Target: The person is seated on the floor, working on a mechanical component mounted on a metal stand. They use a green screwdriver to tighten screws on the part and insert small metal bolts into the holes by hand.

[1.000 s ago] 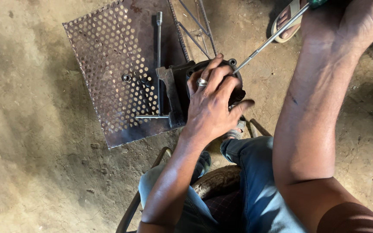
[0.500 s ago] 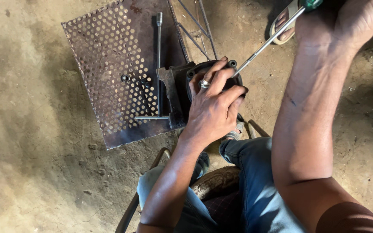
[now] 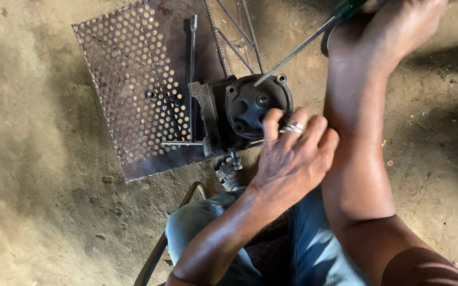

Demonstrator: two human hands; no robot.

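Note:
A dark round metal machine part (image 3: 245, 108) with bolt holes on its rim lies at the near edge of a rusty perforated sheet (image 3: 128, 79). My left hand (image 3: 292, 153), with rings on one finger, rests against the part's near right side, fingers curled at its edge. My right hand (image 3: 393, 26) at the top grips a green-handled screwdriver (image 3: 298, 50). The long shaft slants down to the left, and its tip sits on the part's upper rim.
An L-shaped socket wrench (image 3: 192, 79) and two small sockets (image 3: 151, 95) lie on the perforated sheet. Thin metal rods (image 3: 239, 32) run behind the part. My knees in jeans (image 3: 208, 222) are below, over a curved metal seat frame (image 3: 157, 254). Packed dirt floor surrounds everything.
My left hand has slid off the top of the round part toward its near right side, uncovering its face. The screwdriver tip now rests on the rim.

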